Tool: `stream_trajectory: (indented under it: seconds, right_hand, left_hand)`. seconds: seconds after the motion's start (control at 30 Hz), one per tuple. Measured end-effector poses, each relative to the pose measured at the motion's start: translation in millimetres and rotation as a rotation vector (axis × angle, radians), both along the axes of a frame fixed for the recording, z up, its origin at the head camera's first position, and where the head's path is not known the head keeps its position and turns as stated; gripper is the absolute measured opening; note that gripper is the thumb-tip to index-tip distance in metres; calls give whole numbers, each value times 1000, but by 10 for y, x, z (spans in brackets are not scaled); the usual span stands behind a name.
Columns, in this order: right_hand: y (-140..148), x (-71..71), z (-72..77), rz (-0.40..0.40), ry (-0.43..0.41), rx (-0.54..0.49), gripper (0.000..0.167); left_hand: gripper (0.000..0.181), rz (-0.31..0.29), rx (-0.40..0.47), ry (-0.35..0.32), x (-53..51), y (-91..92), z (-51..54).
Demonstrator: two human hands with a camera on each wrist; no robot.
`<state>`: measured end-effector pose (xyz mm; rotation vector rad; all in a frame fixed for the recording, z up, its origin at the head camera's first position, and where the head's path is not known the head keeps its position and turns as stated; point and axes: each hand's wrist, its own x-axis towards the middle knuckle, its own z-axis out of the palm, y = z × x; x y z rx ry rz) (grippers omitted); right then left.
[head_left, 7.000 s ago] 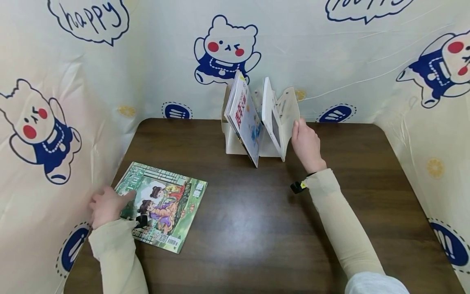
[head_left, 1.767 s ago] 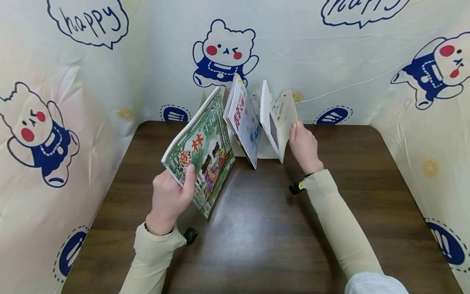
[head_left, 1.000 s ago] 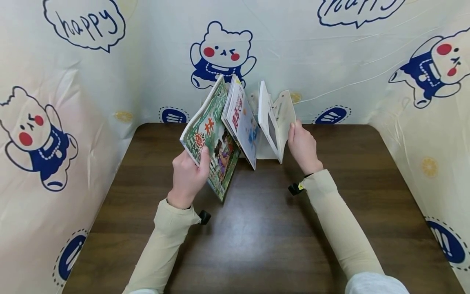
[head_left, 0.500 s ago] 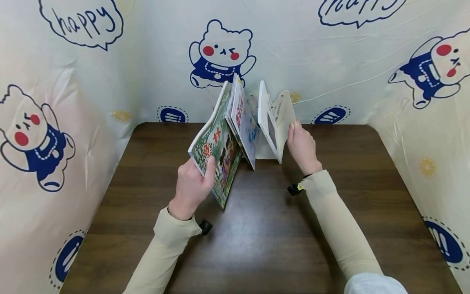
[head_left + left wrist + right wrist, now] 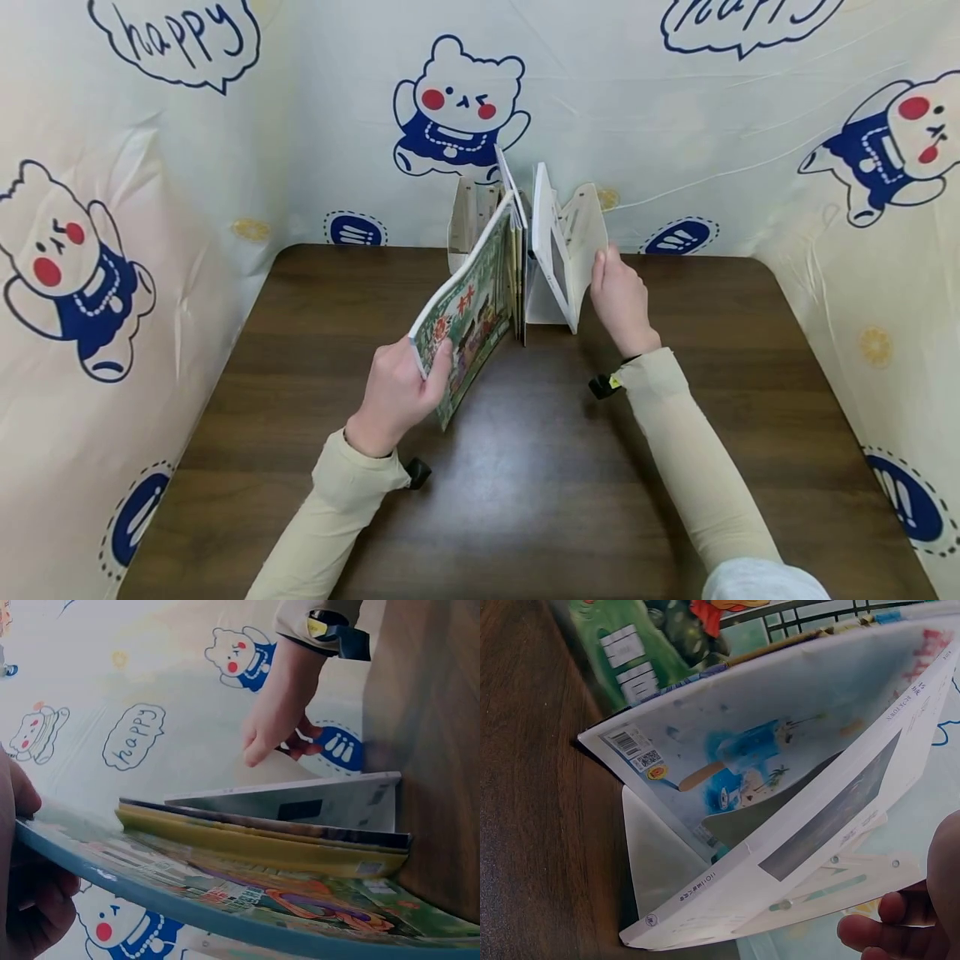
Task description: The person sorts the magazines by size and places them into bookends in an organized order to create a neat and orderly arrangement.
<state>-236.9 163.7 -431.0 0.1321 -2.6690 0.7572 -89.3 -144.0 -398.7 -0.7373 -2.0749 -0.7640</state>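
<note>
My left hand (image 5: 401,392) grips the left edge of a green illustrated magazine (image 5: 467,325), thumb on its cover. The magazine is tilted up, its far edge touching several thin magazines (image 5: 519,287) that stand nearly upright in a white book rack (image 5: 459,225). To their right, a thick white book (image 5: 553,250) leans in the rack. My right hand (image 5: 624,304) pinches the rack's right end panel (image 5: 588,229). In the right wrist view, a magazine with a blue ice pop on its cover (image 5: 735,757) faces the white book (image 5: 817,817).
The rack stands at the back of a dark brown wooden table (image 5: 510,500). A pale cloth printed with bears (image 5: 457,100) hangs behind and on both sides. Between the rack's left panel and the standing magazines there is a gap.
My left hand has lifted the green magazine off the table's left side and brought it to the rack. The standing magazines have swung rightward from their lean. The right hand keeps its hold.
</note>
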Motion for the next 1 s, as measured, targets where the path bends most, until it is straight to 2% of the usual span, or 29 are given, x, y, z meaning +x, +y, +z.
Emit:
stream_trajectory:
  seconds: [0.13,0.37,0.63,0.87,1.0]
  right_hand:
    - [3,0,-7,-1,-4,-2,44]
    - [4,-8,-8,-5,-11,-4,46]
    - [-3,2,-11,-1,-18,-6,44]
    - [-4,-1,3,-12,-10,-14,45]
    - [-6,-6,-10,-9,-17,-12,45]
  left_hand:
    - [44,1,15,-11,-9,7,-20]
    - [47,66,78,-54,-63,3,-32]
    - [29,103,118,-88,-179,-67,-9]
    - [30,99,129,-60,-272,-73,71]
    - [30,110,155,-52,-356,-44,39]
